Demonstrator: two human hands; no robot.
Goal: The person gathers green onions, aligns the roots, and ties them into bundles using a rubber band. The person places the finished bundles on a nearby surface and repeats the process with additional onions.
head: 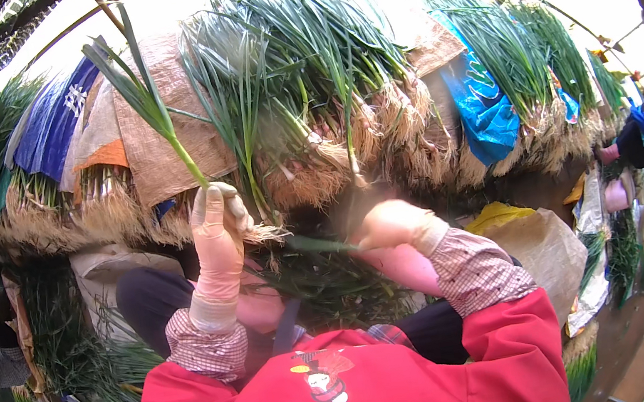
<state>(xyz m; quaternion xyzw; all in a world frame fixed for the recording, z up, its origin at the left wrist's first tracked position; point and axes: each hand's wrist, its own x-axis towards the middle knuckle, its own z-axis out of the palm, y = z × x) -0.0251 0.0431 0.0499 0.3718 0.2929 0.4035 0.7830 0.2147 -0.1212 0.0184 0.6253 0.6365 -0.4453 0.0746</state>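
Note:
My left hand (218, 217), in a thin pale glove, is closed around the lower stem of a green garlic plant (177, 142). The plant's leaves point up and its pale roots stick out below my fingers. My right hand (385, 222), gloved and blurred by motion, is to the right at about the same height. A thin green leaf (322, 244) stretches from it toward the left; whether my fingers grip this leaf cannot be told. In front of both hands rises a heap of green garlic plants (301, 71), roots toward me. One plant (349, 133) hangs upright just above my right hand.
Woven sheets lie over the heap: a brown one (176, 117), a dark blue one (55, 129) and a bright blue one (481, 106). Loose green leaves (336, 287) cover the ground between my knees. A pale sack (533, 256) stands at right. Other people are at both far sides.

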